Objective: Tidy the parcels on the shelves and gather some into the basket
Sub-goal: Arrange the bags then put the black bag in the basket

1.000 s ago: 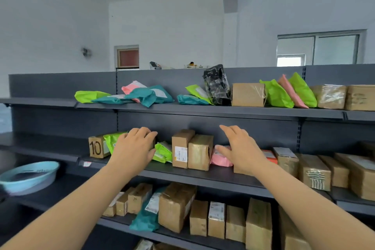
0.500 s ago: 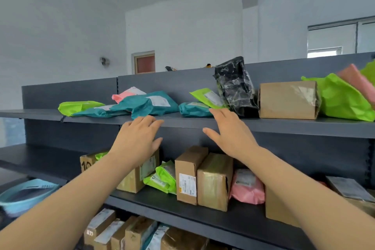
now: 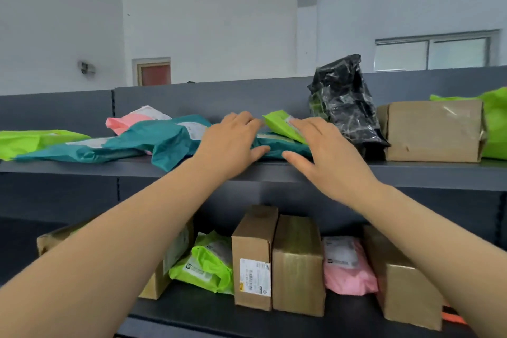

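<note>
Top shelf [image 3: 411,170], front edge: my left hand [image 3: 233,145] and right hand [image 3: 326,151], fingers straight, gripping nothing, bracket a teal plastic mailer [image 3: 277,145]; probably soft, light, slippery, so grasp both ends.

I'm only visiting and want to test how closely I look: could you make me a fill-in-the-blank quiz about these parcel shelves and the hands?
1. The left hand and right hand reach to the shelf ____ the two upright boxes.
2. The crinkled bag beside the top shelf's cardboard box is ____.
3. The soft parcel right of the upright boxes is ____.
Missing words: above; black; pink.
</note>
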Demonstrator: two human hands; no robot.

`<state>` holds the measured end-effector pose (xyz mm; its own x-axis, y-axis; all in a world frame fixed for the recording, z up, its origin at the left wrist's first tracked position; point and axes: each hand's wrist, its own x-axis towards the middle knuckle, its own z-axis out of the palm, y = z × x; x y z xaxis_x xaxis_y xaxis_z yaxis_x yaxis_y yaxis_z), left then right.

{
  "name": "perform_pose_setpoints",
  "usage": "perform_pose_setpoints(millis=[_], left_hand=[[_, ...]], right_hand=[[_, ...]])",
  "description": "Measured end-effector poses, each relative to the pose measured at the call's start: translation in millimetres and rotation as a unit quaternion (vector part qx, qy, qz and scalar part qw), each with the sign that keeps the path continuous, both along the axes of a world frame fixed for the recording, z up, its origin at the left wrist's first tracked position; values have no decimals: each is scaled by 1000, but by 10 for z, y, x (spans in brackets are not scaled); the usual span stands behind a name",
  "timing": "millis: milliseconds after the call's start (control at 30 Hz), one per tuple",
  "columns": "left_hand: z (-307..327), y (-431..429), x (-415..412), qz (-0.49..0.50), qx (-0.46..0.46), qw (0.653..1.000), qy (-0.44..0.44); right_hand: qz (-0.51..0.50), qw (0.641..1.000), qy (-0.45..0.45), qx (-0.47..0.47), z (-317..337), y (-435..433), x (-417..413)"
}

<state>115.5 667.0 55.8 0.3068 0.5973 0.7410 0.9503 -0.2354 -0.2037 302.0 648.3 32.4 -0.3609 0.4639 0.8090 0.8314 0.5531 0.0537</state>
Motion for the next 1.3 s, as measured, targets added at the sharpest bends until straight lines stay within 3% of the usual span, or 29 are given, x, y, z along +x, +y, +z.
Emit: perform_pose_setpoints(millis=[200,333,600,700,867,1033,1133,1233,1300], left_hand=[[96,352,-204,-93,-74,992,39],[107,483,-402,-106,-26,990,94],[126,393,-1012,-81,27,976,199],[141,354,-1136,-47,19,975,218],[139,372,-1180,-25,4,976,218],[107,426,-1065,-4,30,969,245],[80,496,-1036,-35,13,983,180],[148,470,-1092,-109,-118,987,30],[221,420,-1111,-130,-152,979,-27]], right_hand=[[-58,996,48,44,140,114,-307],[-131,990,31,34,245,215,-479],[-259,962,-28,-87,372,488,-789],[-311,949,-22,-36,369,563,-819],[-245,963,83,71,399,567,-757],[-168,968,152,111,458,513,-751],[-126,980,89,129,273,518,-799],[-54,987,-4,150,-7,524,-823],[-25,988,-37,150,-144,521,-812]])
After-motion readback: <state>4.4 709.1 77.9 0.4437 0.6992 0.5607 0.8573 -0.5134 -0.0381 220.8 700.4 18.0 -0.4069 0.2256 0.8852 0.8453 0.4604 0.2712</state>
